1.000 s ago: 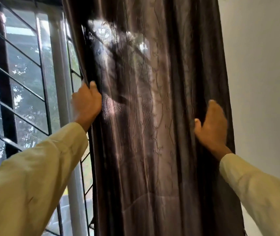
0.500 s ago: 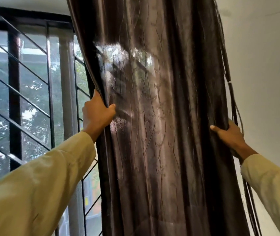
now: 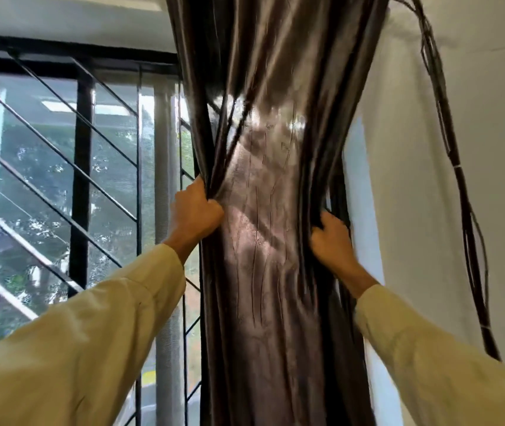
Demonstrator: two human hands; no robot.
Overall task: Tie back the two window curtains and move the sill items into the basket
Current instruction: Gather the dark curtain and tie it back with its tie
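Observation:
A shiny dark brown curtain point(image 3: 263, 272) hangs in the middle of the view, bunched into a narrow waist at hand height. My left hand point(image 3: 194, 215) grips its left edge, fingers closed around the folds. On the opposite edge my right hand point(image 3: 331, 238) is closed on the fabric. Both sleeves are pale yellow. A thin dark cord or tie-back strand point(image 3: 466, 210) dangles in a long loop against the wall to the right. The sill, its items and the basket are out of view.
The window point(image 3: 60, 186) with black frame and slanted metal bars fills the left side, trees visible outside. A pale vertical post point(image 3: 165, 210) stands just left of the curtain. A plain white wall point(image 3: 497, 133) lies to the right.
Both hands have drawn closer together, gathering the curtain from a wide sheet into a narrow bundle. The right hand came in from the curtain's far edge. The view has tilted up and shifted right.

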